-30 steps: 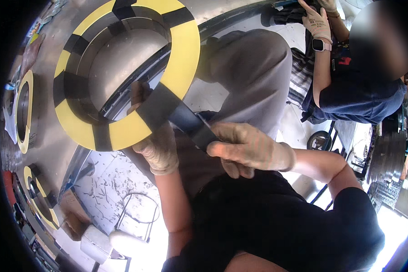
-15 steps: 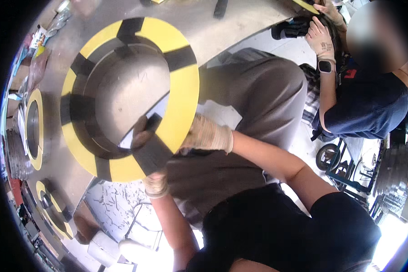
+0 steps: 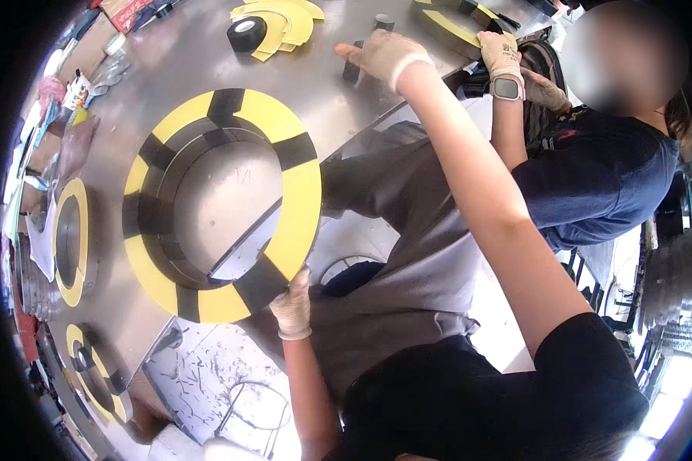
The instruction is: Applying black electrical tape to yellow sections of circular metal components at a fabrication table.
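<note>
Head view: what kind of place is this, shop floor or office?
Most likely a workshop or small factory floor. A metal worktable carries a large yellow ring banded with black tape, a roll of black tape and more yellow rings. Both the person and a co-worker wear work gloves.

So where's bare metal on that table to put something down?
Bare patches: inside the big yellow-and-black ring, and the strip of table between that ring and the black tape roll. The left edge is crowded with a smaller yellow ring and clutter; the far right, by the right hand, holds a dark cylinder.
</note>
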Demonstrator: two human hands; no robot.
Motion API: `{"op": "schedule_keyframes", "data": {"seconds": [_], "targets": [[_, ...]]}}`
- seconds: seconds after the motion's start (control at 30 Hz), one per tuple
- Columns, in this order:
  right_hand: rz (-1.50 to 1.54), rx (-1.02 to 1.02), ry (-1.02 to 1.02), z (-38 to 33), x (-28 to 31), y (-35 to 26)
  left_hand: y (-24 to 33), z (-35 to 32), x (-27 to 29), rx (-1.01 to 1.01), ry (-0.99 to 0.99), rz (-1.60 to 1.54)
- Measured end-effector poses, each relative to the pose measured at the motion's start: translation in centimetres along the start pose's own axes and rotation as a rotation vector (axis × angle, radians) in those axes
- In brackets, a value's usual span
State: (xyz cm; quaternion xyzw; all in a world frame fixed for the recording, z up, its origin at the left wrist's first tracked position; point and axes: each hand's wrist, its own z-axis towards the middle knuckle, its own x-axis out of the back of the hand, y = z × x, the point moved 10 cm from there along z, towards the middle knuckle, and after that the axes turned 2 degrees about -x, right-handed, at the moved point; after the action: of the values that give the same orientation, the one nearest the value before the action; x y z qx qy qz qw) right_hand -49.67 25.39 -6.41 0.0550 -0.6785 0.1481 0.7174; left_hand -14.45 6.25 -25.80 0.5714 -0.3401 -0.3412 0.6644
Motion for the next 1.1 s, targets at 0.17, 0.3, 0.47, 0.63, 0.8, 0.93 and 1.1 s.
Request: {"op": "schedule_keyframes", "data": {"seconds": [0.17, 0.3, 0.47, 0.63, 0.8, 0.93, 1.1], "targets": [[-0.027, 0.124, -0.061, 2.3, -2.9, 0.4, 3.7, 0.0, -1.8, -0.053, -0.091, 0.112], [0.749, 0.266, 0.306, -7.9, 3.1, 0.4, 2.6, -1.3, -1.5, 0.179, -0.020, -0.097], [1.454, 0.203, -0.837, -27.4, -1.9, -5.5, -0.1, -0.5, -1.0, 0.098, 0.024, -0.226], [1.371, 0.071, -1.128, -32.3, -8.1, -9.6, 0.0, -0.8, -2.1, 0.090, -0.108, -0.374], [1.387, 0.137, -1.066, -30.8, -9.9, -11.7, -0.5, -1.1, -2.3, 0.072, -0.257, -0.370], [1.326, 0.161, -0.925, -29.6, -10.8, -12.2, 0.7, -1.1, -2.0, -0.014, -0.260, -0.377], [1.178, 0.330, -0.432, -27.9, -10.8, -12.5, -0.1, -1.3, -2.1, 0.204, -0.307, -0.226]]}}
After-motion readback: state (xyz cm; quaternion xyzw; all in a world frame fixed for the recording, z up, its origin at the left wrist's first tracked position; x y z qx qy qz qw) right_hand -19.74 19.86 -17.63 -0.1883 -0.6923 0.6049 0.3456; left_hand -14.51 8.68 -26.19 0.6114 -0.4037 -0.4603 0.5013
